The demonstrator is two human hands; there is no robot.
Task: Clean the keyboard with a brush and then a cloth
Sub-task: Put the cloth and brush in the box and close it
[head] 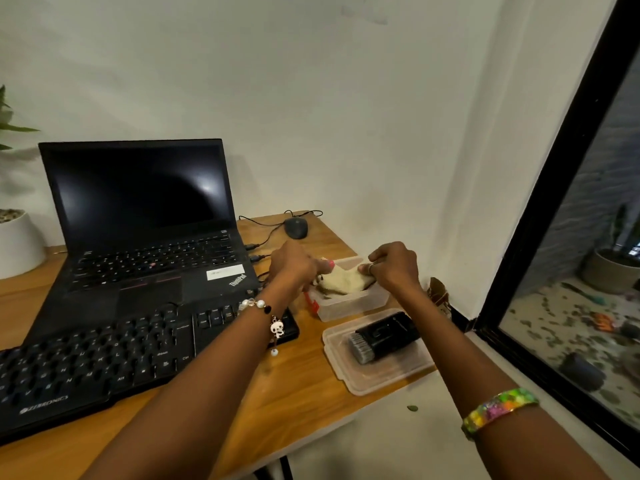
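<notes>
A cream cloth (346,281) hangs stretched over a clear plastic box (349,304) at the table's right side. My left hand (294,266) pinches its left end and my right hand (393,266) pinches its right end. A black brush with grey bristles (379,337) lies on a clear plastic lid (377,374) nearer to me. The black keyboard (104,362) lies at the front left, partly under my left forearm.
An open black laptop (145,230) stands behind the keyboard. A corded mouse (296,227) sits at the far table corner. A white plant pot (17,240) is at the far left. The wooden table (304,410) ends close to the wall and a black-framed window (554,216) on the right.
</notes>
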